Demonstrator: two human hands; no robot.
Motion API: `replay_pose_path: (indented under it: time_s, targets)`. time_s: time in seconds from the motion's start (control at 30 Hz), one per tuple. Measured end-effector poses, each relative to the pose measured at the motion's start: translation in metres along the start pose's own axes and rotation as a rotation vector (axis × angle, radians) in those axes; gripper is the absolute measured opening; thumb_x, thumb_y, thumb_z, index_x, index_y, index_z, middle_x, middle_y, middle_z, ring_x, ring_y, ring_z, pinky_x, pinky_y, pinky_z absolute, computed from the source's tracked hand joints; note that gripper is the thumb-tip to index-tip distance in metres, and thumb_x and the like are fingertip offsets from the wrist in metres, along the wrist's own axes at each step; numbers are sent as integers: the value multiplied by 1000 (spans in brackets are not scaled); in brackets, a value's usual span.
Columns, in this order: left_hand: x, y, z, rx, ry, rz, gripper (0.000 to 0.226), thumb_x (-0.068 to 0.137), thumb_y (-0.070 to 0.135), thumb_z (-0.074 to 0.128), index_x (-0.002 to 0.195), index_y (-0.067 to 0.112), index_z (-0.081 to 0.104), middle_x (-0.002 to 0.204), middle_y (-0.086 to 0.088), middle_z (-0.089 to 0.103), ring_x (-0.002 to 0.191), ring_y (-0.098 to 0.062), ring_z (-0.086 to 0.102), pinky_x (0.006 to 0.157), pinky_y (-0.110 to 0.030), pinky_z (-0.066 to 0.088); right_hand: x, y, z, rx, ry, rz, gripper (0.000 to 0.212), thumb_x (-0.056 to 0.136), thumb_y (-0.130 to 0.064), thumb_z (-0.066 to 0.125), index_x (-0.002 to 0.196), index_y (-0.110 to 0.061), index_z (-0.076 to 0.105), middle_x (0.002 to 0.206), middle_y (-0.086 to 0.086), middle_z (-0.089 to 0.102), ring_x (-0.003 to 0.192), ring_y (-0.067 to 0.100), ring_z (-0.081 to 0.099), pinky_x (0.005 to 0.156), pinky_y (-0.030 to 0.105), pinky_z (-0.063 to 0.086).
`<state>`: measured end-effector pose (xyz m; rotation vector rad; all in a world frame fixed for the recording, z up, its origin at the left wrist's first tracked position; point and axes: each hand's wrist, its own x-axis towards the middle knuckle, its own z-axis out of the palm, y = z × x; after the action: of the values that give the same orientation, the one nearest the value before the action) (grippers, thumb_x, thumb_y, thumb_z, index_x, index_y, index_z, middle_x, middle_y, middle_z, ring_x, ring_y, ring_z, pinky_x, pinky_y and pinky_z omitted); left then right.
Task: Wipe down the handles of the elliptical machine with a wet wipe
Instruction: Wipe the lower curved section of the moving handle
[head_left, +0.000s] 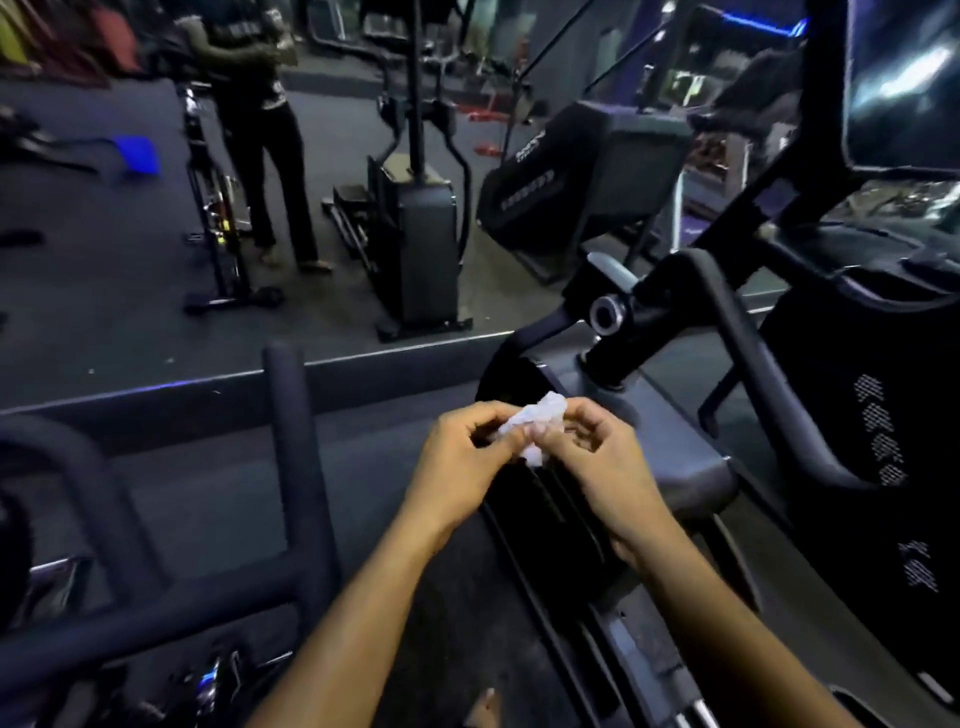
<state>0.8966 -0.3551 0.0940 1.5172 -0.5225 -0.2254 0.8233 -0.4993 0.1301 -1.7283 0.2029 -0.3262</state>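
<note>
A crumpled white wet wipe (535, 423) sits between both my hands at the middle of the view. My left hand (467, 462) pinches its left side and my right hand (597, 457) pinches its right side. Both hands hover above the dark body of the elliptical machine (691, 467). A black curved handle (748, 364) of the machine rises to the right of my hands, apart from them. Another dark upright handle bar (293, 447) stands to the left of my left hand.
A mirror ahead reflects a standing person (260, 130) and other gym machines (415, 218). A large dark screen (904, 83) hangs at the upper right. Curved black bars of another machine (78, 467) fill the lower left. My bare foot (483, 706) shows on the floor below.
</note>
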Motion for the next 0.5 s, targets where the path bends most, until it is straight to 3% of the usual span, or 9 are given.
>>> replay_pose_path:
  time_s: [0.07, 0.17, 0.27, 0.37, 0.5]
  targets:
    - [17, -7, 1, -164, -21, -75, 10, 98, 15, 70, 102, 16, 79, 94, -1, 80, 86, -9, 72, 76, -26, 59, 19, 9, -4, 56, 9, 45, 7, 94, -13, 70, 99, -8, 71, 98, 17, 76, 90, 30, 73, 85, 43, 54]
    - [60, -18, 13, -343, 44, -132, 13, 100, 6, 64, 103, 13, 74, 89, -1, 77, 77, -7, 71, 66, -20, 57, 58, 27, -15, 137, 42, 93, 6, 94, -7, 67, 95, -10, 72, 96, 19, 76, 83, 24, 71, 78, 38, 54]
    - [111, -22, 34, -408, -4, -155, 12, 99, 2, 64, 101, 12, 69, 88, -1, 77, 75, -8, 70, 63, -20, 56, 99, 35, -35, 175, 104, 79, 12, 95, -5, 67, 106, -3, 67, 102, 21, 75, 87, 26, 72, 77, 37, 57]
    - [161, -27, 58, -405, -136, -139, 23, 94, -7, 66, 106, 12, 67, 93, -3, 78, 83, -12, 72, 71, -24, 59, 131, 39, -61, 190, 137, 37, 29, 93, -7, 70, 121, -4, 61, 112, 18, 73, 99, 26, 72, 81, 35, 59]
    - [218, -33, 81, -299, -351, -79, 37, 90, -8, 72, 120, 13, 66, 107, -9, 78, 99, -22, 72, 90, -32, 59, 156, 50, -99, 159, 201, 9, 36, 91, -2, 72, 125, -4, 61, 113, 14, 74, 105, 28, 72, 89, 35, 59]
